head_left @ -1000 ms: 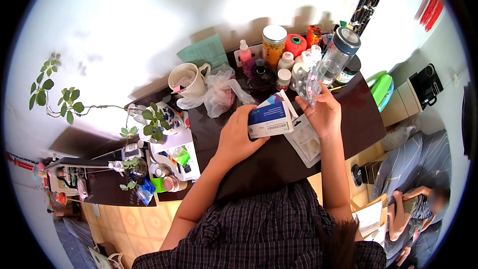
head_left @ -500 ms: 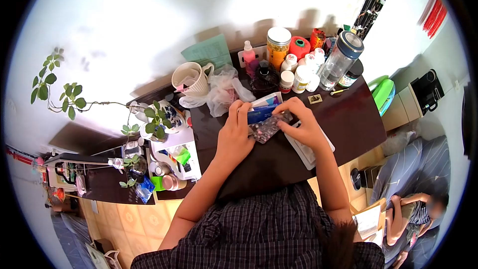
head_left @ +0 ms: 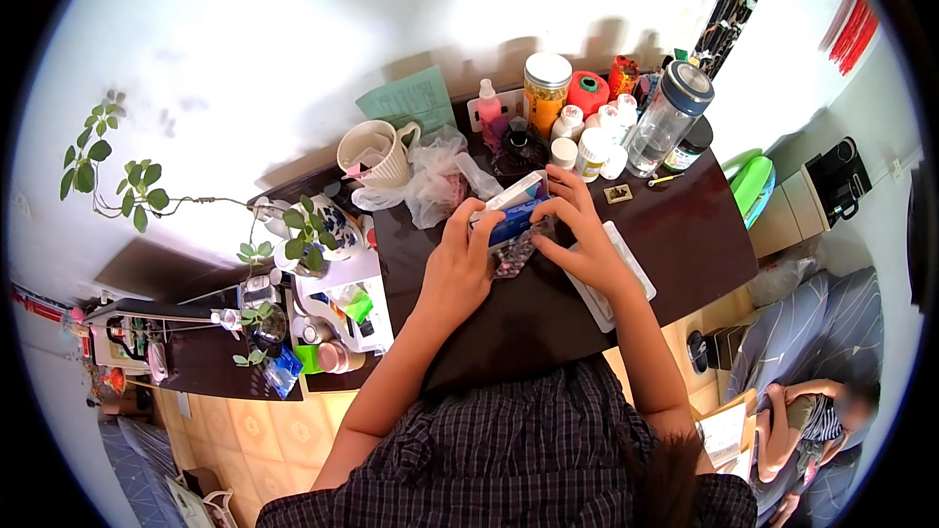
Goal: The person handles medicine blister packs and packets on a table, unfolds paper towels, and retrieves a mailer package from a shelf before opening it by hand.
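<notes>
A blue and white medicine box (head_left: 511, 221) is held above the dark desk between both hands. My left hand (head_left: 459, 264) grips its left end, fingers on top. My right hand (head_left: 584, 235) has its fingers closed around the box's right end. Blister packs (head_left: 515, 254) show just below the box, between the hands; whether fingers touch them is unclear. A flat white packet (head_left: 631, 264) lies on the desk, partly under my right wrist.
On the dark desk (head_left: 685, 244) stand a clear bottle (head_left: 660, 127), white pill bottles (head_left: 592, 153), a yellow-filled jar (head_left: 546, 98), a plastic bag (head_left: 437, 181) and a white basket (head_left: 377, 158). A plant (head_left: 311, 235) is at left. A person (head_left: 812, 420) sits at lower right.
The blister packs first came from the right to the box in my right hand. Now they sit lower, beneath the box, and my right hand has moved onto the box's right end.
</notes>
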### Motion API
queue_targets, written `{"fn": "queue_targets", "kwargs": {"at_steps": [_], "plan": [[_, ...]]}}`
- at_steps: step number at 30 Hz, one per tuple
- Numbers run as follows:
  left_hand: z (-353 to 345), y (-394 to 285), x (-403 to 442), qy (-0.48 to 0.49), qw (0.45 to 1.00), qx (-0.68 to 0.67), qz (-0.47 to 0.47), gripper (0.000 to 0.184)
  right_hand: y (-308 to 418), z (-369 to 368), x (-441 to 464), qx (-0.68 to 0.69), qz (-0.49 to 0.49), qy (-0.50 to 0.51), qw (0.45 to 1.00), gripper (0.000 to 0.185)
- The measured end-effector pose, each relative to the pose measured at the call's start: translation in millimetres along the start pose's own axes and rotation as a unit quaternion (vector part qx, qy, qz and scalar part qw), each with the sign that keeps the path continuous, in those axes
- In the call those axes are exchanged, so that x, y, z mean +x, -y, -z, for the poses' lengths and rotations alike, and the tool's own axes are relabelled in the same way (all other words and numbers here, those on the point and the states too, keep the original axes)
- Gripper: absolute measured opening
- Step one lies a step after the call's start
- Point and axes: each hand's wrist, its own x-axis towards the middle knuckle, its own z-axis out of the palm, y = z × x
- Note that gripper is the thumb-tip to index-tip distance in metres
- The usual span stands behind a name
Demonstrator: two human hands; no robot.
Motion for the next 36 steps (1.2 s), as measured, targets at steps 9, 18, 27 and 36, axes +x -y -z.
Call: {"fn": "queue_targets", "kwargs": {"at_steps": [9,18,27,36], "plan": [[10.3,-1.7,0.4,0.028,0.999,0.010,-0.045,0.085,6.3,0.9,-1.2,-0.024,-0.008,0.022,0.999,0.025],[9.9,-9.1,-8.4,0.030,0.998,-0.055,0.005,0.088,8.7,-11.9,-20.8,-0.066,0.022,0.004,0.998,0.039],[6.4,-9.3,-9.4,0.042,0.998,-0.043,0.021,0.087,17.7,-12.4,-30.5,0.015,-0.025,-0.005,1.000,0.097],[0.5,-5.0,-10.9,0.038,0.997,-0.067,0.013,0.096,17.3,-38.3,-31.7,0.092,-0.051,-0.068,0.992,0.093]]}}
